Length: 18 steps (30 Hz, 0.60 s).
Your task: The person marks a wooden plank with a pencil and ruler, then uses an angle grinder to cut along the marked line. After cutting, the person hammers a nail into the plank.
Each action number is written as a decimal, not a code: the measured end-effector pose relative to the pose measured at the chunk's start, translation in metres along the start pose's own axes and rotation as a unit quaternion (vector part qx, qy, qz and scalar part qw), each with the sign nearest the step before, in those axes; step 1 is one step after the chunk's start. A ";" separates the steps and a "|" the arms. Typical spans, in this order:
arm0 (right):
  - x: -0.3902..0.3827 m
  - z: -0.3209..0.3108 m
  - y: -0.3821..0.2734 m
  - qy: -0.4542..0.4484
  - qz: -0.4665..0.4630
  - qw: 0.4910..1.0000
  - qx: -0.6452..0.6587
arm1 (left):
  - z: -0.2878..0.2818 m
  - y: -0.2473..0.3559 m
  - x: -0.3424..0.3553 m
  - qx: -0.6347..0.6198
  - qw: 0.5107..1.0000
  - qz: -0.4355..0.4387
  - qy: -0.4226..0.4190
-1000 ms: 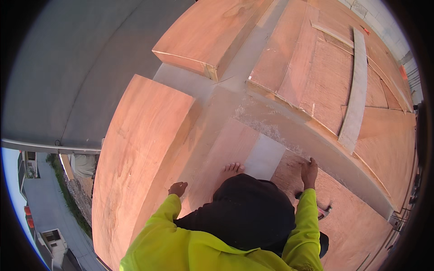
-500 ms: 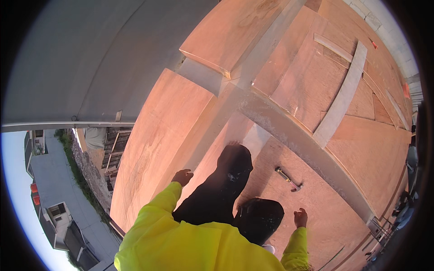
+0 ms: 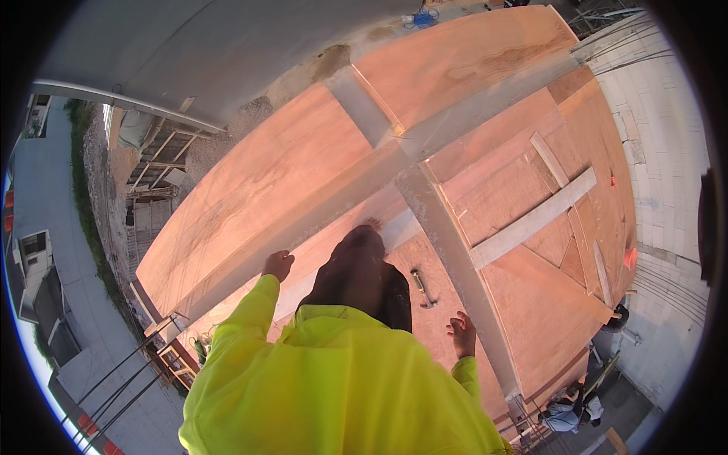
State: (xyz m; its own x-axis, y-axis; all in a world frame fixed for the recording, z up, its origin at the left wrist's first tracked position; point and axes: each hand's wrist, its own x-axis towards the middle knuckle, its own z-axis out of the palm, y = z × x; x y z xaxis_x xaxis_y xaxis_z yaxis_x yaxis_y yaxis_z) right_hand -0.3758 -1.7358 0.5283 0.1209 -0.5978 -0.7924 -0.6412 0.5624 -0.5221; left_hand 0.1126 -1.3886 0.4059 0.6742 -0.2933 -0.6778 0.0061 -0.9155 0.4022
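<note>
My left hand [image 3: 278, 265] is held above the plywood to the left of my dark-trousered leg [image 3: 356, 254]. Its fingers are curled in loosely, and nothing shows in them. On the right, my right hand [image 3: 462, 334] hovers over the plywood floor [image 3: 406, 255] with its fingers bent and apart, empty. A claw hammer [image 3: 423, 289] lies on that floor between my leg and the right hand, touched by neither.
Raised plywood panels [image 3: 250, 197] flank a sunken grey concrete channel [image 3: 447, 243]. A long pale board [image 3: 535, 218] lies across the right panels with other strips. A block wall [image 3: 663, 144] stands far right. Beyond the left edge, the ground [image 3: 91, 265] lies lower.
My view has swung, bringing more of the right wall and far panels into sight. The left hand's fingers have curled in more. The hammer still lies on the plywood.
</note>
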 end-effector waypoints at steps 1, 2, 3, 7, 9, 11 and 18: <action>0.008 0.002 -0.018 -0.011 -0.024 1.000 -0.015 | 0.000 0.009 -0.001 -0.011 1.000 0.010 0.017; 0.012 -0.001 -0.030 -0.024 -0.045 0.998 -0.035 | 0.004 0.011 -0.013 -0.024 0.999 0.013 0.033; 0.018 -0.005 -0.040 -0.043 -0.069 0.995 -0.060 | 0.014 0.006 -0.022 -0.036 0.999 0.016 0.038; 0.025 -0.010 -0.024 -0.055 -0.053 0.995 -0.059 | 0.026 0.025 -0.055 -0.027 0.998 0.049 0.033; 0.033 -0.023 -0.003 -0.084 -0.057 0.986 -0.130 | 0.039 0.021 -0.070 -0.032 0.999 0.031 0.008; 0.034 -0.029 0.009 -0.108 -0.049 0.972 -0.201 | 0.046 0.018 -0.072 -0.035 0.999 0.019 0.000; 0.117 -0.071 0.030 -0.125 -0.094 0.890 -0.428 | 0.060 -0.012 -0.062 0.001 0.994 0.073 0.085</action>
State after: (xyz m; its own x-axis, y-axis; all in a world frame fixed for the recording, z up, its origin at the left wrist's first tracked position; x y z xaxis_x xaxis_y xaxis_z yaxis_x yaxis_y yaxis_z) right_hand -0.4345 -1.8292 0.4422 0.3835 -0.4294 -0.8177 -0.9213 -0.2399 -0.3061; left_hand 0.0262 -1.3759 0.4057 0.7830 -0.3730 -0.4977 -0.1024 -0.8666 0.4884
